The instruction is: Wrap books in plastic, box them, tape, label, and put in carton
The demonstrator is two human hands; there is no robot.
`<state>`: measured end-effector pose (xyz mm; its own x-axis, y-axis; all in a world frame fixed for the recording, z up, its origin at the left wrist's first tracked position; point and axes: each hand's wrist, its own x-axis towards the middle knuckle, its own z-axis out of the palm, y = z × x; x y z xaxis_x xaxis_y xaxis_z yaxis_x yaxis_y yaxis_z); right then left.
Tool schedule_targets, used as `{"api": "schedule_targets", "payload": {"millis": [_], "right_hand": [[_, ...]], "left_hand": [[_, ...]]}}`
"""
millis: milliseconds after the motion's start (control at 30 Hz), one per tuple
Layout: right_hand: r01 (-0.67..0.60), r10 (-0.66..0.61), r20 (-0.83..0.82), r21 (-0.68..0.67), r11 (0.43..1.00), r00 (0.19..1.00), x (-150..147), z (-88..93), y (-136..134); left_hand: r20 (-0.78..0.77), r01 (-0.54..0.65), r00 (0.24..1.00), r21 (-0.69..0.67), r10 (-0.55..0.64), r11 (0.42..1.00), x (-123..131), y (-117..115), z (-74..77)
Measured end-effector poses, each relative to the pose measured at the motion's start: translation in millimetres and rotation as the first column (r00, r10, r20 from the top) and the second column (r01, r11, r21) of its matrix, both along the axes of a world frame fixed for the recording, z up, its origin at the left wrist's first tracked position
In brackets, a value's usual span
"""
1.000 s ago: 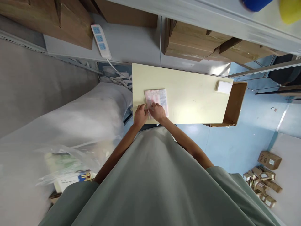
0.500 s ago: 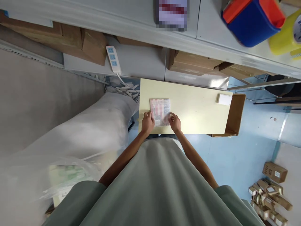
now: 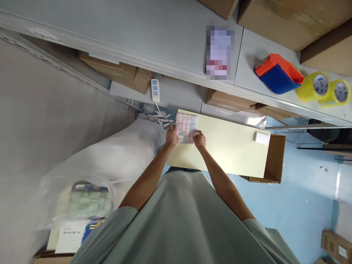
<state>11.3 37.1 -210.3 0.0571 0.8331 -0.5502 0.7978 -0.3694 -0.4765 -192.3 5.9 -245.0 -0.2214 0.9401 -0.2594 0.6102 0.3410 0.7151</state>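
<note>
A flat, squarish packet (image 3: 186, 127) with a pink-striped and greyish print is held between my two hands, over the left end of the pale yellow board (image 3: 228, 146). My left hand (image 3: 172, 135) grips its left edge, fingers closed. On the lower right edge, my right hand (image 3: 200, 139) pinches it between thumb and fingers. The packet is slightly blurred, so its print cannot be read. A small white stack (image 3: 262, 138), perhaps of cards, lies at the board's right end, away from both hands.
A grey shelf (image 3: 137, 33) crosses ahead, bearing a red-and-blue holder (image 3: 279, 75) and yellow tape rolls (image 3: 313, 87). A white power strip (image 3: 155, 90) is on the lower level. A large white sack (image 3: 115, 146) bulges at left; an open cardboard box (image 3: 275, 157) stands under the board's right end.
Both hands have carried the packet forward and left across the board, towards its far left corner. My view has tilted up, showing more of the shelf.
</note>
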Motion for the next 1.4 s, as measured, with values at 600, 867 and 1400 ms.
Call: {"api": "schedule_targets", "payload": {"millis": [600,867,1400], "right_hand": [[0.088,-0.011,-0.568,0.108,0.99,0.823,111.2,74.6,-165.0],[-0.086,0.098,-0.675,0.051,0.995,0.731,124.5,102.5,-242.5],[-0.454,0.359,-0.708,0.061,0.889,0.608,51.8,116.9,-411.2]], "left_hand": [[0.182,-0.249,0.958,0.161,0.219,0.955,78.1,-233.8,127.0],[0.192,-0.496,0.861,0.111,0.471,0.861,122.8,-376.1,153.5],[0.102,-0.755,0.655,0.121,0.749,0.644,85.9,-615.4,162.3]]}}
